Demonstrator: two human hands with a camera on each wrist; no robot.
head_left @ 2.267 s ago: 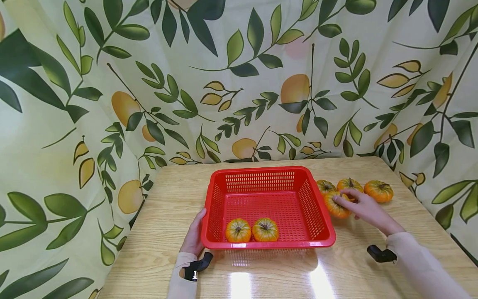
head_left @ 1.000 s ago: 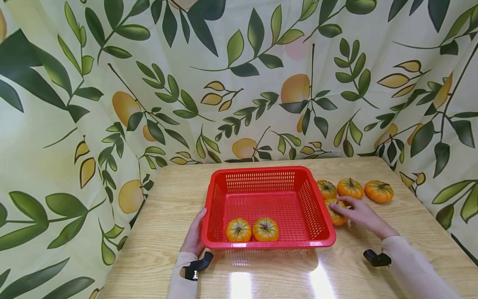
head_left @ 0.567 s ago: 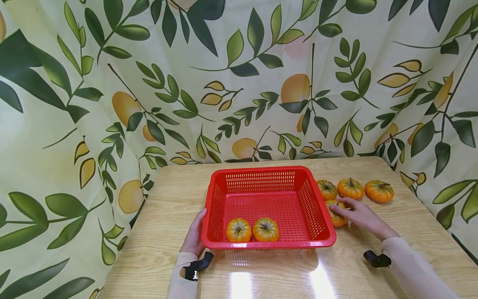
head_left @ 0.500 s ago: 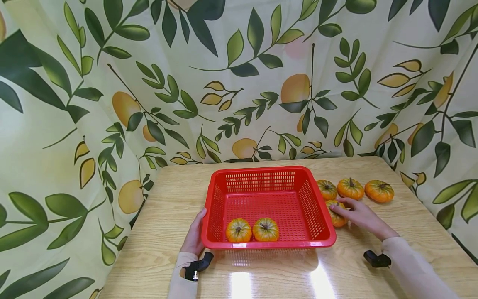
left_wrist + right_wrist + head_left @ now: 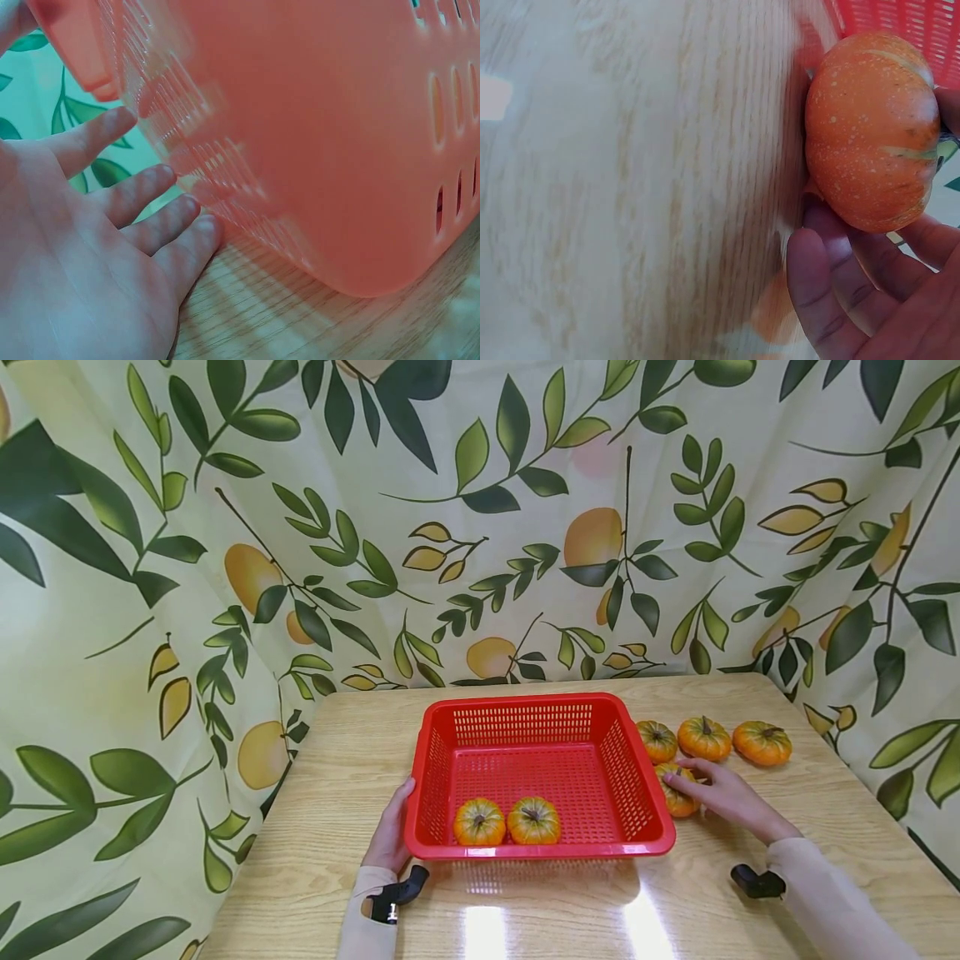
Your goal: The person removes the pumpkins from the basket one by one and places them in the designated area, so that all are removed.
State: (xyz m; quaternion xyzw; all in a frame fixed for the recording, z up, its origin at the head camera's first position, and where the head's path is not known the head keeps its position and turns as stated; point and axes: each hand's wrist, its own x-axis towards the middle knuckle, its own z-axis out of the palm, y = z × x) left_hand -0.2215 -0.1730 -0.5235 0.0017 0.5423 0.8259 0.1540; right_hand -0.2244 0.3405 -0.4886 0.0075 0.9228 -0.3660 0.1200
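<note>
A red plastic basket stands on the wooden table with two small orange pumpkins, one pumpkin left of the other pumpkin, near its front wall. My left hand rests at the basket's left side; in the left wrist view its straight fingertips touch or nearly touch the slotted wall. Just outside the right wall, my right hand holds another small pumpkin, thumb on top and fingers around its side. In the right wrist view this pumpkin sits close to the table, beside the basket.
Behind the right hand are three more pumpkins: one pumpkin by the basket wall, a middle pumpkin and a right pumpkin. A leaf-patterned cloth hangs behind and beside the table.
Since the earliest frame, my right hand and its pumpkin have shifted slightly toward the front, away from the back pumpkins. The last half second shows hardly any motion; left hand and basket stay put.
</note>
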